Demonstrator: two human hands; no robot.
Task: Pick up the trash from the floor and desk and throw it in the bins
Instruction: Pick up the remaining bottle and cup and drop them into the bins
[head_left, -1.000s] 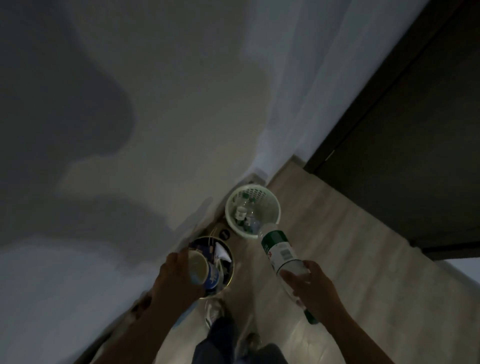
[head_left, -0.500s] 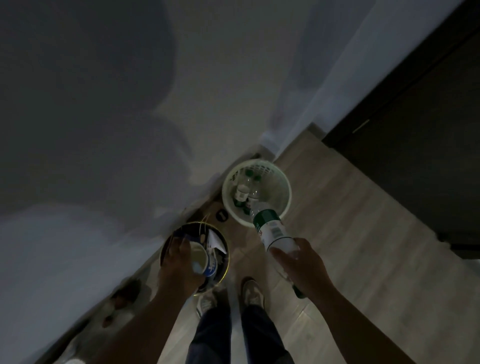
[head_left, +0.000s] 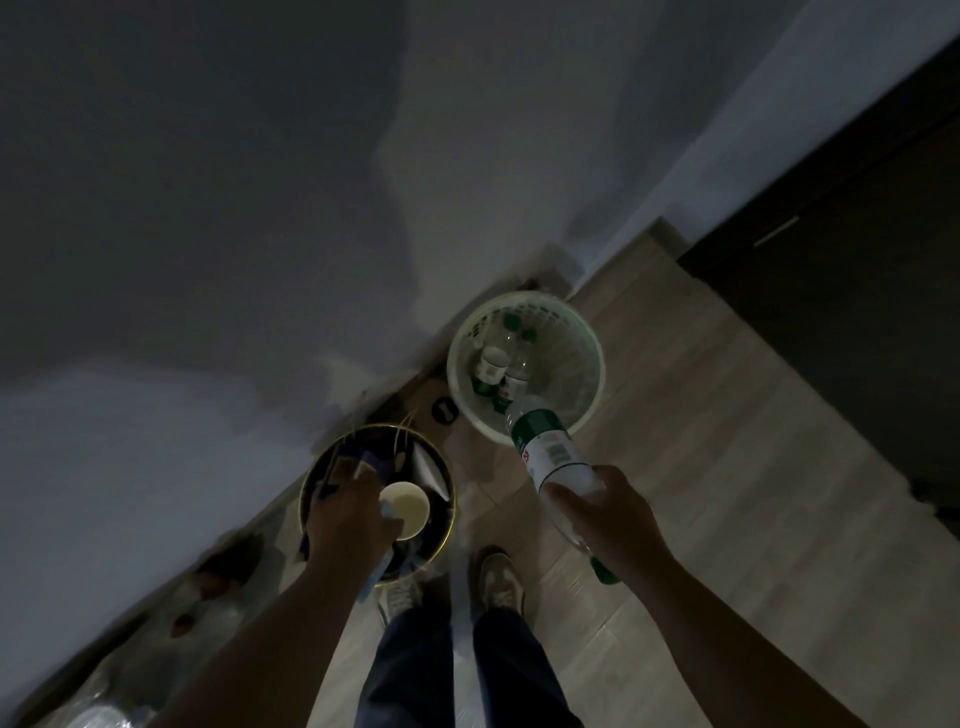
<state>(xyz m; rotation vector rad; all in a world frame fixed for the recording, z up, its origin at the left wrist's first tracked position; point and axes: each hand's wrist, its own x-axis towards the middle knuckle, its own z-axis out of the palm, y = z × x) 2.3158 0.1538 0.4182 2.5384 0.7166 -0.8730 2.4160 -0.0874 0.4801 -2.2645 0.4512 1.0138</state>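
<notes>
Our left hand (head_left: 348, 512) holds a paper cup (head_left: 405, 506). The fingers are curled round its side, but we mostly see the back of the hand, so we cannot tell how tight they are. The cup's open mouth faces up at us and it is pale and round inside. It hangs right over the dark bin (head_left: 451, 493), the one with the thin gold rim. That bin already has papers and thin sticks in it.

Our right hand (head_left: 613, 514) grips a plastic bottle (head_left: 550, 452) round its middle, with fingers and thumb wrapped close on it. The bottle is clear with a green and white label (there is a bar code on the white part). It is tilted. Its flat end points away from us and just reaches over the near rim of the white basket bin (head_left: 597, 364) — its green cap (head_left: 605, 574) pokes out under our wrist.

Inside the white basket lie a few more bottles (head_left: 491, 364) with green caps.

The two bins stand near each other on the pale wood floor (head_left: 727, 467), close to the grey wall (head_left: 260, 234). Our two shoes (head_left: 501, 577) stand just in front of the dark bin. A dark door (head_left: 857, 260) is off to the right. The room is dim, so small things are hard to see.
</notes>
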